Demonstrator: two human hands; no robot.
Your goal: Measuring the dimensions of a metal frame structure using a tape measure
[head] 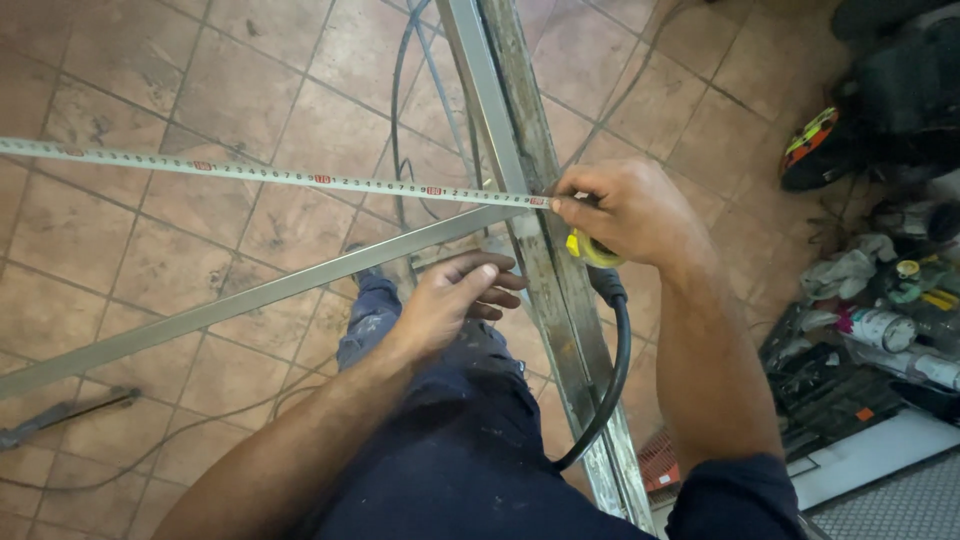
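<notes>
Brown floor tiles (200,215) fill the view, with clutter heaped along the right edge — bottles, rags and a dark case (830,395). Two metal bars show: one long bar (520,150) runs from the top centre down toward the bottom right, and a second, thinner bar (230,305) slants from the left edge up to meet it near the middle. One tape measure is in use; its blade (260,174) stretches from the left edge across to the long bar, above the thinner bar and well clear of the floor. The right hand (630,212) is clamped on the yellow tape case (592,250), its fingertips pinching the blade where it crosses the long bar. The left hand (450,300) lies open just below that joint, fingers loosely spread and gripping nothing, near the end of the thinner bar; whether it touches the metal cannot be told. One thick black cable (615,360) hangs down beside the long bar under the right wrist, and thinner cables (400,120) trail over the tiles above. Open floor lies to the left — the right side is crowded.
</notes>
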